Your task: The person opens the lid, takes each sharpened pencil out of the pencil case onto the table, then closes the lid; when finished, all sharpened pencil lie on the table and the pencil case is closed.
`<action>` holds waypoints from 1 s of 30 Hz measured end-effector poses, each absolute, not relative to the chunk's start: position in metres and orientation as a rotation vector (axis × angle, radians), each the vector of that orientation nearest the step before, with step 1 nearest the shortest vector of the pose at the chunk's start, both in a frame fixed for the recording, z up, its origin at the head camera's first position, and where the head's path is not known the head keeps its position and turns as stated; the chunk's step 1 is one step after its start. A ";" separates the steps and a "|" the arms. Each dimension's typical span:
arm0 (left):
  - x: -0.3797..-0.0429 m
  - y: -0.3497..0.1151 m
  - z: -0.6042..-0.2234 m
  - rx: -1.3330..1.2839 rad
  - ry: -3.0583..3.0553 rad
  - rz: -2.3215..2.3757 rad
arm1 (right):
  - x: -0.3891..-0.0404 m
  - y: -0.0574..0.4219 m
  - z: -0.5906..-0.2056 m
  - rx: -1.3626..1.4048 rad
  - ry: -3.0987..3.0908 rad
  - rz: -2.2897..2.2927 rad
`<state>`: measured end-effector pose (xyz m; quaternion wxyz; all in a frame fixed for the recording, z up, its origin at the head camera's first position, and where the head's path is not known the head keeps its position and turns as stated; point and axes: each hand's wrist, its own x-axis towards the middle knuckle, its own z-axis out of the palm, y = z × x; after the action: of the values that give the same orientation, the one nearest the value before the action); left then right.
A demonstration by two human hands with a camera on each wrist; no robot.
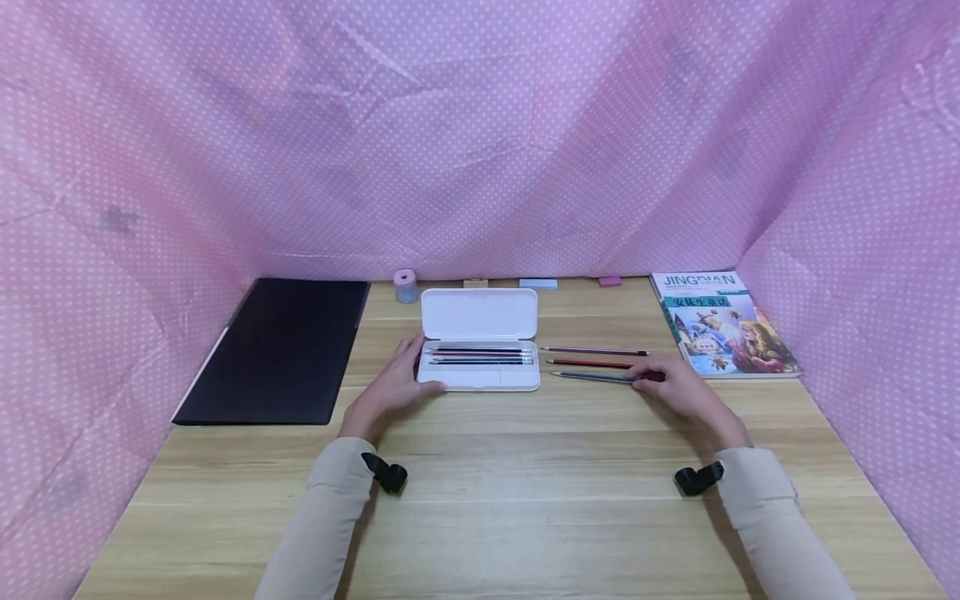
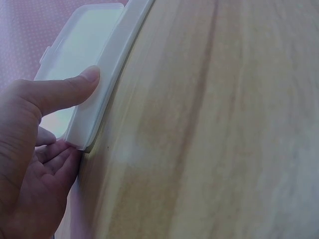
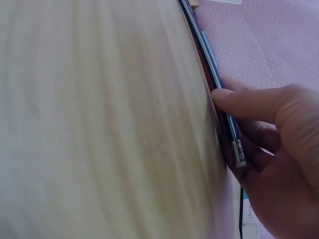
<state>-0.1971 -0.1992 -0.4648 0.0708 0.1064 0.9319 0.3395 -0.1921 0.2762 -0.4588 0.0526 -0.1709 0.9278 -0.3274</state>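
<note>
A white pencil case (image 1: 472, 379) lies with its lid (image 1: 480, 313) up, and several pencils (image 1: 480, 362) rest in its back compartment. My left hand (image 1: 393, 383) holds the case's left end, the thumb (image 2: 82, 87) on the front side and the fingers around the corner. To the right of the case, my right hand (image 1: 675, 387) pinches a blue-striped pencil (image 1: 588, 377) near its eraser end, its tip toward the case. Just behind it lie a red pencil (image 1: 588, 362) and a dark reddish pencil (image 1: 592, 350), roughly parallel.
A black folder (image 1: 277, 354) lies at the left and a picture-covered book (image 1: 731, 325) at the right. Along the back stand a pink-topped round container (image 1: 406, 286) and small blocks, one yellowish (image 1: 476, 283), one whitish (image 1: 538, 283), one pink (image 1: 610, 282). Pink dotted cloth (image 1: 480, 150) encloses the table.
</note>
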 end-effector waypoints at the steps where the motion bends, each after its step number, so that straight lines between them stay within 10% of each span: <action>1: -0.197 -0.199 -0.465 0.320 2.803 1.020 | -0.192 0.276 -0.459 -0.519 2.825 -0.996; 30: -0.197 -0.200 -0.465 0.307 2.787 1.042 | -0.196 0.259 -0.450 -0.556 2.899 -1.048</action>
<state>-0.1972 -0.1996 -0.4647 0.0750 0.1022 0.9292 0.3472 -0.1958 0.2587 -0.4503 0.0047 -0.1776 0.9255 -0.3345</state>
